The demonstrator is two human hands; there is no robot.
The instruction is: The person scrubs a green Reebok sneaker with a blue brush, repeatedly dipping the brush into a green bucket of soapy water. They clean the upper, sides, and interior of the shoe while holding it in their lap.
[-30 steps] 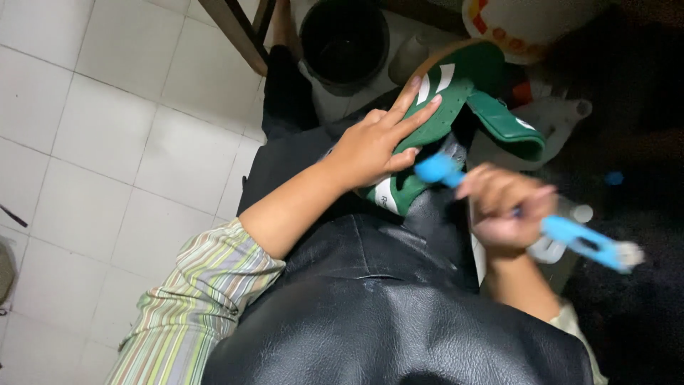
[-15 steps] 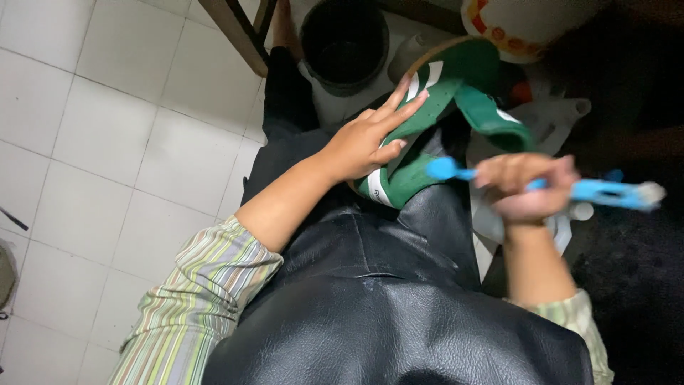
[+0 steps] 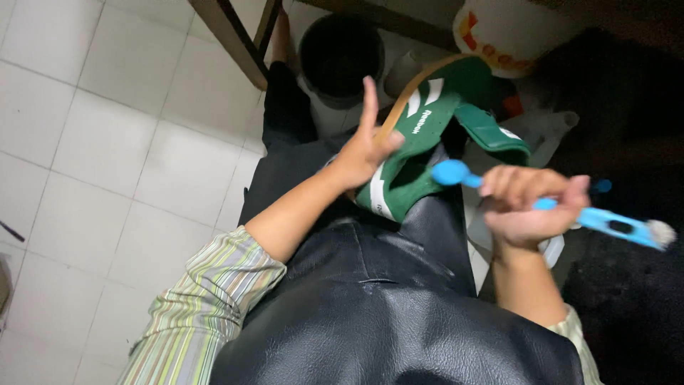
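Covering the lower middle of the view, a black leather-like apron drapes the seated person's lap, with white floor tiles to its left. Striped shirt sleeves show at both forearms. Resting on the lap at the apron's upper edge, a green sneaker with white stripes and a tan sole edge lies on its side. Beyond it stand a dark round bucket and a white tub with coloured markings, both partly cut off or shaded. The left hand steadies the sneaker from its left side: the thumb presses the green upper and the other fingers stand extended upward, so the grip is loose rather than wrapped. The right hand, just right of the sneaker and apart from it, is curled into a fist around a blue-handled brush, whose rounded end points towards the sneaker and whose pale bristle head sticks out to the right.
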